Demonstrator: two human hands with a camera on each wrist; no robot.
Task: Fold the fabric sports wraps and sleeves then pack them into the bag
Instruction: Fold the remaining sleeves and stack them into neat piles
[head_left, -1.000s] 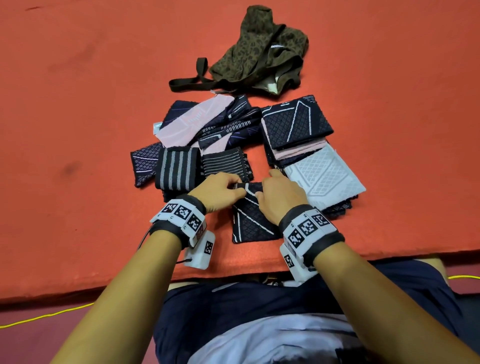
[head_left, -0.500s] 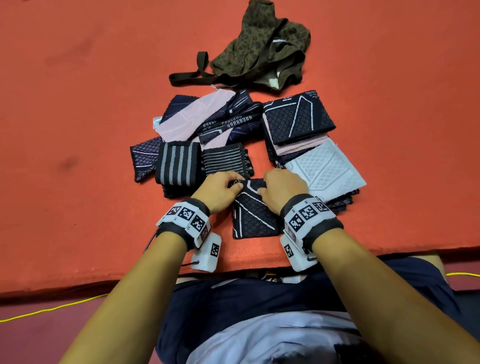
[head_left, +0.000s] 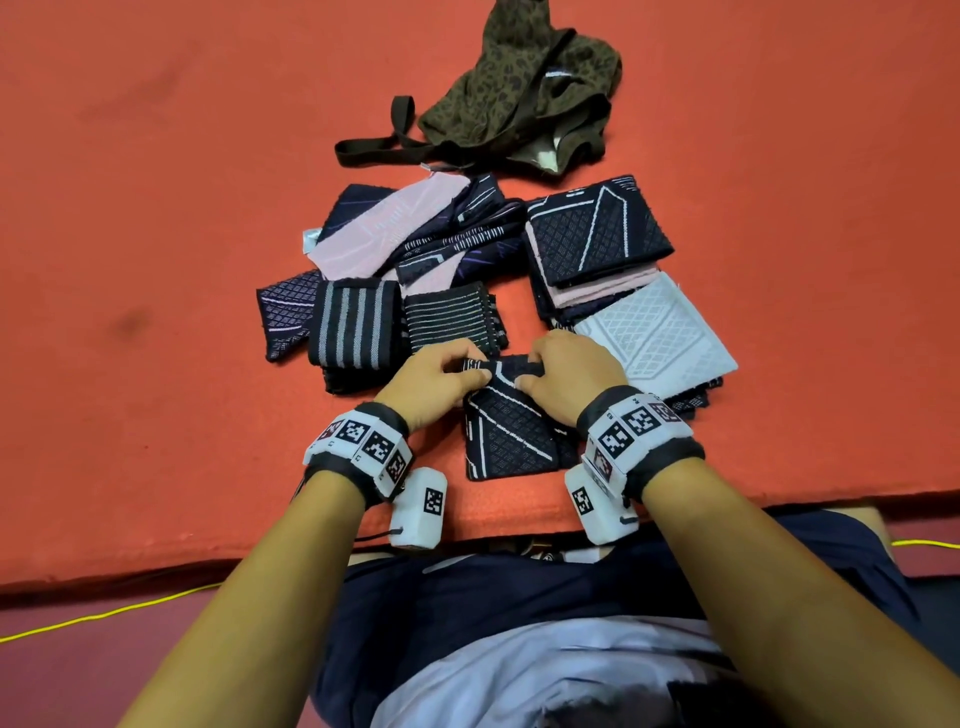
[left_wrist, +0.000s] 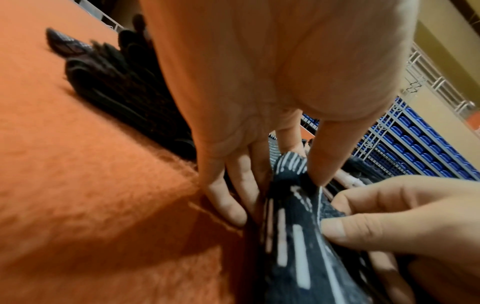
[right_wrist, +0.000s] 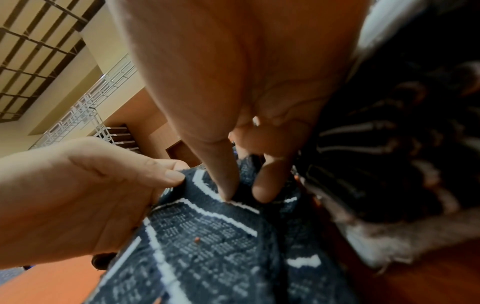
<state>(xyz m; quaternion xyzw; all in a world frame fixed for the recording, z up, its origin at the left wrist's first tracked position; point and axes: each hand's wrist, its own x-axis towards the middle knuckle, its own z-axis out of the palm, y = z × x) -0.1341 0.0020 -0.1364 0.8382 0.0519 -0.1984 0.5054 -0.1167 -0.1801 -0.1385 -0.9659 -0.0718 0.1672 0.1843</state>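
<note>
A navy sleeve with white lines (head_left: 511, 434) lies on the orange mat (head_left: 156, 208) near its front edge. My left hand (head_left: 441, 376) pinches the sleeve's far left corner between thumb and fingers (left_wrist: 293, 164). My right hand (head_left: 566, 371) pinches the far right corner (right_wrist: 233, 185). The sleeve (right_wrist: 207, 236) is lifted a little at that far edge. Folded wraps lie behind: a grey-striped black one (head_left: 356, 322), a thin-striped one (head_left: 449, 317), a white patterned one (head_left: 657, 332) and a navy one on a stack (head_left: 592, 228). The olive leopard-print bag (head_left: 524, 88) lies crumpled at the far side.
A loose heap of pink and navy sleeves (head_left: 400, 228) lies between the bag and the folded pieces. The bag's dark strap (head_left: 384, 145) trails to its left. The mat's front edge (head_left: 156, 561) runs just before my lap. A yellow cord (head_left: 104, 616) lies on the floor.
Both hands have stayed at the sleeve's far edge, closing in on it and lifting the edge slightly. The head view has shifted a little.
</note>
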